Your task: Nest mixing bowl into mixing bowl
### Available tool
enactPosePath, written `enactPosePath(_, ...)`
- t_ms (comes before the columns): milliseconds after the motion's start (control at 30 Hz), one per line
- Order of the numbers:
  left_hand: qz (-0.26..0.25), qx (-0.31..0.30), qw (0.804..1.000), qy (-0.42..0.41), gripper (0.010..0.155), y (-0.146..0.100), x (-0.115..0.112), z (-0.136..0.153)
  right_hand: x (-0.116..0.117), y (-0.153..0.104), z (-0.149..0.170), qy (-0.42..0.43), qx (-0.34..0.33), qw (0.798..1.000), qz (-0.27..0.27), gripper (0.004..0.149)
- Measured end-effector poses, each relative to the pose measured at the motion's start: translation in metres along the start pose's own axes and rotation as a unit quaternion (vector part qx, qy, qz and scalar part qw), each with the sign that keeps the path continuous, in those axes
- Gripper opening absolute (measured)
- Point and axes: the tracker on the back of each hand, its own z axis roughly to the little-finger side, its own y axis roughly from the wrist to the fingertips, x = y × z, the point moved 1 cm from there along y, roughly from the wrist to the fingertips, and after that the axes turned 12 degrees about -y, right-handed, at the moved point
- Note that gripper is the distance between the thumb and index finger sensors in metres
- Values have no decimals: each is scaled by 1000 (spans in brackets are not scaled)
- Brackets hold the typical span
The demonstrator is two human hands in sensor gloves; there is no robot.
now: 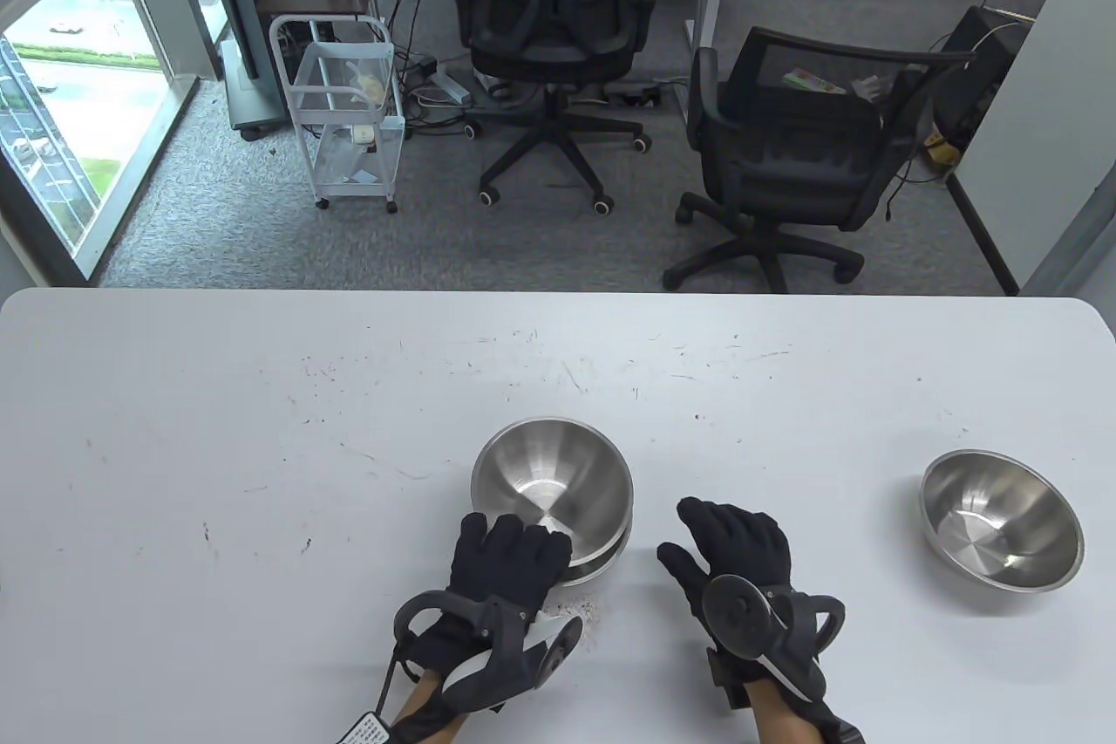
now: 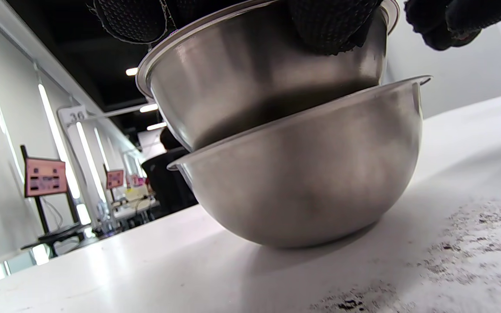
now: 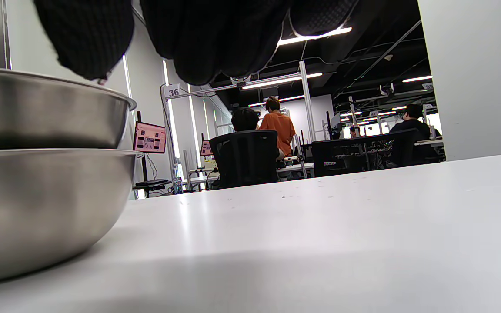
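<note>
A steel mixing bowl (image 1: 549, 478) sits tilted inside a second steel bowl (image 1: 610, 556) near the table's front middle. My left hand (image 1: 510, 556) grips the upper bowl's near rim, fingers over the edge. In the left wrist view the upper bowl (image 2: 259, 82) rests partly inside the lower bowl (image 2: 311, 174), my fingers (image 2: 328, 26) on its rim. My right hand (image 1: 737, 548) lies open on the table just right of the bowls, touching neither. The right wrist view shows both bowls stacked at the left (image 3: 37, 174).
A third steel bowl (image 1: 1003, 517) stands alone at the right of the white table (image 1: 261, 474). Dark crumbs (image 1: 584, 609) lie on the table between my hands. Office chairs and a white cart stand beyond the far edge.
</note>
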Motion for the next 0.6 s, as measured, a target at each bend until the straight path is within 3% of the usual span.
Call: enactPosePath(600, 38, -2, 999, -25, 44, 3, -7, 1, 0, 0, 0, 1, 0, 1000, 1, 60)
